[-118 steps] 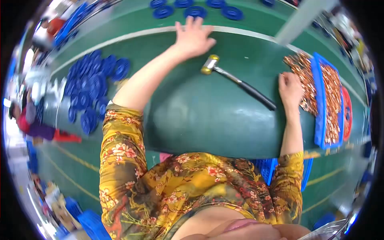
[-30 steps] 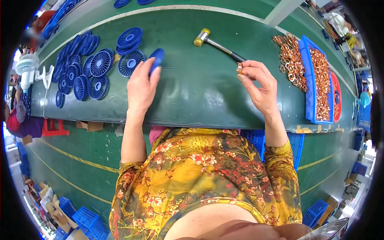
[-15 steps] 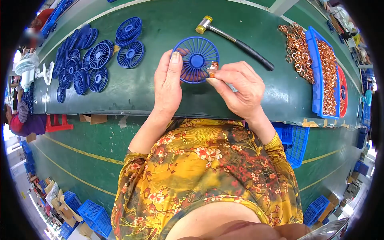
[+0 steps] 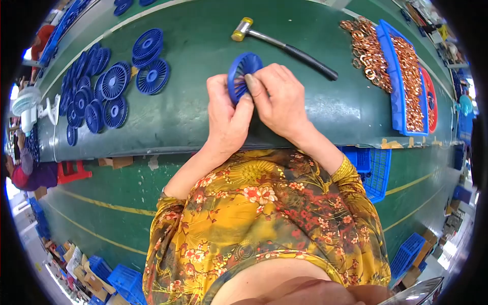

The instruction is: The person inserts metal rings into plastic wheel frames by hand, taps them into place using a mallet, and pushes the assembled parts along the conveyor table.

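A round blue plastic fan grille [image 4: 244, 65] is held over the bench, tilted so that it shows as a narrow oval. My left hand [image 4: 223, 112] grips its left and lower edge, fingers behind and thumb at the near rim. My right hand [image 4: 281, 99] is closed at the right side, its thumb pressed against the grille and its fingers curled. Whether a copper ring is still between the right fingers is hidden. Beyond the hands lies a hammer [image 4: 284, 47] with a yellow-faced head and black handle.
Several more blue grilles [image 4: 116, 81] are piled at the left. At the right, loose copper rings [image 4: 370, 57] lie beside a blue tray [image 4: 398, 104] full of them, with a red container [image 4: 431, 96] behind. A white fan [image 4: 29, 104] and a seated person are at far left.
The grille has turned from facing me to nearly edge-on. My right hand has moved left and up onto it; the copper piece seen in its fingers before is now out of sight.
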`<action>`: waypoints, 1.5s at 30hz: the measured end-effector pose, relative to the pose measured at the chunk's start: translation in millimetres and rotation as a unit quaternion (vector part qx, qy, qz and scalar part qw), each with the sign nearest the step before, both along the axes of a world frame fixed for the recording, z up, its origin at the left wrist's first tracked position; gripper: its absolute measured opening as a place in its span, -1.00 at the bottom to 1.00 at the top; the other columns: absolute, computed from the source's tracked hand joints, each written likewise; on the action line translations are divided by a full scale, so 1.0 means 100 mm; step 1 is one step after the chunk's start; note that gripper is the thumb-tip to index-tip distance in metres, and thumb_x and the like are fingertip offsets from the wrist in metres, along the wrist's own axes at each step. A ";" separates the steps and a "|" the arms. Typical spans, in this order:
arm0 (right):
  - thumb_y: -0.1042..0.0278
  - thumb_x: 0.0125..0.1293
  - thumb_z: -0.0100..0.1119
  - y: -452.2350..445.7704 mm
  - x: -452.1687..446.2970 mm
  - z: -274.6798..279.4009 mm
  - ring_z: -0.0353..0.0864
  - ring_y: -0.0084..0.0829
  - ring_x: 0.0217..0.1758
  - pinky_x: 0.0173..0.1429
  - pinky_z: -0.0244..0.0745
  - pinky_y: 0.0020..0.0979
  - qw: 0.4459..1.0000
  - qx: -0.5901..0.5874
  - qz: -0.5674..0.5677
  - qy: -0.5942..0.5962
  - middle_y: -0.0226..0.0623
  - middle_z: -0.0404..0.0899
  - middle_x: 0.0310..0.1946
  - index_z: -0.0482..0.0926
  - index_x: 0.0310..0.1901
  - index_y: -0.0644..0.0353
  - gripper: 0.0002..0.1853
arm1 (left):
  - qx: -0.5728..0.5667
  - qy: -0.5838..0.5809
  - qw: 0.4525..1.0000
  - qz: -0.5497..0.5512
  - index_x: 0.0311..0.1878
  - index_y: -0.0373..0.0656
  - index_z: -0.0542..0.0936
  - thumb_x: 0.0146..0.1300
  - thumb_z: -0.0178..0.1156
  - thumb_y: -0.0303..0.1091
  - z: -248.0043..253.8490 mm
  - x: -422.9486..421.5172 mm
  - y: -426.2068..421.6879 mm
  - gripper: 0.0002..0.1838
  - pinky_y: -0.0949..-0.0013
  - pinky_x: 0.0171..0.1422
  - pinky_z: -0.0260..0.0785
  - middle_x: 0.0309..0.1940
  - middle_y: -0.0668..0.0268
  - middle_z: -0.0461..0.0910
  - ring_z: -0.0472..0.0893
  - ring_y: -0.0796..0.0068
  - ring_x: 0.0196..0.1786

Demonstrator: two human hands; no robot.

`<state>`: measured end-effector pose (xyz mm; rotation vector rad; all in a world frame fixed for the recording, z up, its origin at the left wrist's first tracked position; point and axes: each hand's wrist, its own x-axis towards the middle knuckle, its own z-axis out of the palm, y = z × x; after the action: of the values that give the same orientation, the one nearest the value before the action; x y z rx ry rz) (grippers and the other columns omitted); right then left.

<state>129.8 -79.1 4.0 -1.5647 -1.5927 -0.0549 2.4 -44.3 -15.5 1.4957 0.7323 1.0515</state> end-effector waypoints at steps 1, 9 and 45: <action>0.36 0.23 0.19 0.00 0.00 -0.03 0.47 -0.13 -0.36 -0.27 0.40 -0.19 1.000 0.012 -0.001 0.008 -0.21 0.47 -0.47 0.48 -0.40 0.18 -0.87 | 0.012 0.010 1.000 0.006 0.04 -0.29 0.27 0.25 0.07 -0.51 -0.02 0.00 0.01 -0.68 0.39 0.04 0.32 -0.14 0.23 0.39 0.40 0.53 -0.12; 0.29 0.03 0.41 -0.18 0.04 0.03 0.45 -0.22 0.27 0.40 0.12 -0.09 0.990 0.102 -0.029 -0.096 -0.39 0.65 -0.02 0.68 -0.14 0.10 -0.69 | -0.185 -0.162 0.955 -0.166 0.33 -0.35 0.19 0.19 0.10 -0.51 0.18 -0.06 0.12 -0.38 0.30 0.34 0.27 0.18 0.12 0.38 0.44 0.36 0.22; 0.10 0.35 0.10 -0.55 2.02 -0.34 0.61 -0.01 -0.23 -0.13 0.49 -0.07 0.900 -0.157 -0.361 -0.186 -0.05 0.61 -0.33 0.56 -0.28 0.20 -0.71 | 0.369 0.391 0.807 0.243 0.25 -0.29 0.33 0.06 0.37 -0.10 -0.17 -0.72 0.89 -0.25 -0.08 0.35 0.11 0.12 -0.16 0.41 0.33 -0.17 0.23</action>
<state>332.3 -134.2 -30.0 -2.4529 -1.2341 -0.5539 -69.9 44.6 -32.1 2.5820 1.4486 1.1444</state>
